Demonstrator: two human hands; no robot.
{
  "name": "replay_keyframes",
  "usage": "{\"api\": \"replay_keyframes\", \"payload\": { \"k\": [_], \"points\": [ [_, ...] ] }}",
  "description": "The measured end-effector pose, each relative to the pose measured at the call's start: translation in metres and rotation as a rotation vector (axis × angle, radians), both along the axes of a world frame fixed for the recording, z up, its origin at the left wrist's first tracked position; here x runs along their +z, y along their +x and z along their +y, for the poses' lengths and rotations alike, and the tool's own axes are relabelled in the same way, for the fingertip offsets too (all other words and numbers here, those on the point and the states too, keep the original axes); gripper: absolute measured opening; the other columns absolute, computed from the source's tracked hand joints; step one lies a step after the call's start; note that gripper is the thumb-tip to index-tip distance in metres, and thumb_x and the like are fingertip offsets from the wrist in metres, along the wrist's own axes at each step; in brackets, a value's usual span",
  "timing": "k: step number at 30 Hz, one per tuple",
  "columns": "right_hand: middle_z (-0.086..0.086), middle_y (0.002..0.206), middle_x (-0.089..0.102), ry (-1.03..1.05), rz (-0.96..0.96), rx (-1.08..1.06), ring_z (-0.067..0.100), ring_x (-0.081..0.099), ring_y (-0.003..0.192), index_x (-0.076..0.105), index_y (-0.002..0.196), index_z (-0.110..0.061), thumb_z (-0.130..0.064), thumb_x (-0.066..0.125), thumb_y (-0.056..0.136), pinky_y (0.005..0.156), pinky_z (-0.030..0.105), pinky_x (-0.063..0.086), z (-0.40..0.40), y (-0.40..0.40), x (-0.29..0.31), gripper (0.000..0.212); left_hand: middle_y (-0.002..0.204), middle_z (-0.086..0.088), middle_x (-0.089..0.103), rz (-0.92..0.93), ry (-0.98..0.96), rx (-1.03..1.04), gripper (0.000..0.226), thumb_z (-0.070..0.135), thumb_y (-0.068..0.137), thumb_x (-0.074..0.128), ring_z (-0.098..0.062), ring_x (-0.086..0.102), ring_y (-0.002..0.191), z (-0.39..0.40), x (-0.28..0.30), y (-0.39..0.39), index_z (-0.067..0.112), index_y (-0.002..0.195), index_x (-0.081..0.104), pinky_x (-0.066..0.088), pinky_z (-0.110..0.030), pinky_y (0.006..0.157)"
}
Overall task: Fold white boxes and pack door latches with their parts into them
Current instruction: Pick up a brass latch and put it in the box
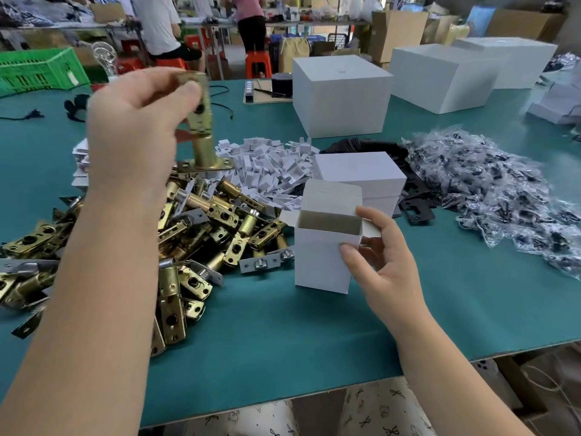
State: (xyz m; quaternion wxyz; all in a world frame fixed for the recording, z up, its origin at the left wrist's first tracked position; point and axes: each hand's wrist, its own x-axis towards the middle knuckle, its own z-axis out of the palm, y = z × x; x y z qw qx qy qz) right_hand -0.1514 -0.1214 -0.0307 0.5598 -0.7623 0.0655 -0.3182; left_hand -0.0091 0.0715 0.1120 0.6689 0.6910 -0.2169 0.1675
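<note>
Place: a small factory packing workshop.
Bench: a long green-topped table across the frame.
Stock: a heap of brass latches at left, bagged parts at right, white boxes behind.
Background: seated workers, red stools, a green crate and cartons along the top.
</note>
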Motion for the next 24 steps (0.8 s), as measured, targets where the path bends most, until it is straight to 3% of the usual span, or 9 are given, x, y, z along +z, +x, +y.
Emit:
{"api": "replay_keyframes", "payload": {
  "k": [5, 9, 15, 20, 24],
  "points": [
    [-0.021, 0.102, 0.065, -0.019, 0.014, 0.014, 0.008, 0.063, 0.095, 0.047, 0.114, -0.064, -0.033, 0.064, 0.081, 0.081, 0.014, 0.048, -0.001, 0.0, -0.001, 0.048, 0.081, 0.01, 0.075, -0.02, 0.123, -0.411, 0.011, 0.017, 0.08, 0.069, -0.012, 0.07, 0.08, -0.032, 0.005, -0.017, 0.028, 0.082, 0.071, 0.06, -0.037, 0.08],
    [-0.019, 0.103, 0.066, -0.017, 0.01, 0.012, 0.012, 0.063, 0.096, 0.048, 0.114, -0.062, -0.033, 0.064, 0.082, 0.084, 0.02, 0.049, -0.002, 0.001, -0.002, 0.046, 0.083, 0.006, 0.074, -0.045, 0.209, -0.635, 0.012, 0.009, 0.086, 0.069, -0.013, 0.069, 0.08, -0.06, -0.007, -0.03, 0.019, 0.092, 0.069, 0.059, -0.029, 0.076],
    [-0.01, 0.105, 0.067, 0.013, 0.005, 0.011, 0.014, 0.063, 0.095, 0.051, 0.123, -0.042, -0.031, 0.064, 0.083, 0.084, 0.02, 0.048, -0.003, 0.002, -0.004, 0.043, 0.088, 0.014, 0.072, -0.135, 0.229, -0.595, 0.018, 0.007, 0.088, 0.069, -0.002, 0.068, 0.08, -0.071, -0.036, -0.031, 0.021, 0.099, 0.068, 0.054, -0.018, 0.074],
    [-0.012, 0.113, 0.065, -0.009, -0.004, 0.009, 0.011, 0.064, 0.099, 0.048, 0.118, -0.056, -0.03, 0.065, 0.082, 0.084, 0.017, 0.049, -0.002, 0.002, -0.004, 0.048, 0.086, 0.022, 0.072, -0.14, 0.146, -0.561, 0.022, 0.007, 0.089, 0.066, 0.0, 0.067, 0.082, -0.061, -0.047, -0.026, 0.026, 0.1, 0.067, 0.052, -0.014, 0.073],
    [-0.018, 0.111, 0.065, -0.029, -0.013, 0.015, 0.009, 0.064, 0.098, 0.048, 0.117, -0.061, -0.032, 0.066, 0.081, 0.084, 0.016, 0.049, -0.002, 0.003, -0.004, 0.049, 0.088, 0.011, 0.074, -0.089, 0.154, -0.555, 0.017, 0.011, 0.086, 0.068, -0.01, 0.07, 0.082, -0.057, -0.058, -0.028, 0.022, 0.098, 0.07, 0.056, -0.022, 0.073]
  ]
}}
